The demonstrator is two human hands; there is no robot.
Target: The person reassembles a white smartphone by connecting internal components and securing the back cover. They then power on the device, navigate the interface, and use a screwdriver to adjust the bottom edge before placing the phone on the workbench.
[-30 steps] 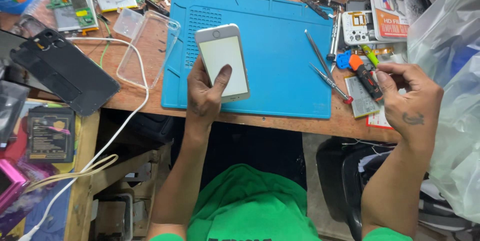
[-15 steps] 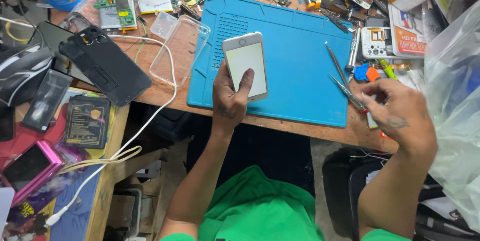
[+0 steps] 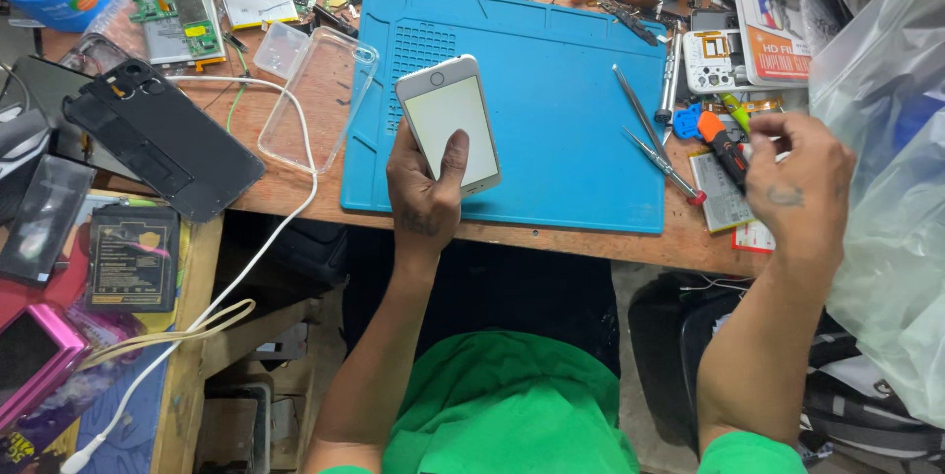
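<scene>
My left hand (image 3: 423, 193) grips a white phone (image 3: 448, 115) by its lower end, thumb on the blank pale screen. The phone is tilted over the left part of a blue work mat (image 3: 561, 70). At the right edge of the bench my right hand (image 3: 799, 189) curls its fingertips around the black rear end of an orange-and-black screwdriver (image 3: 722, 142). That tool lies over a flat battery (image 3: 717, 200) just off the mat.
Two metal tweezers (image 3: 640, 120) lie on the mat's right side. A clear phone case (image 3: 315, 100), a black back cover (image 3: 162, 139), a circuit board (image 3: 177, 16) and a white cable (image 3: 295, 198) sit left. A large plastic bag (image 3: 886, 189) hangs right. Small parts crowd the far edge.
The view has shifted, so the bench sits differently in frame. My left hand keeps the phone. My right hand has stretched its fingers out along the screwdriver.
</scene>
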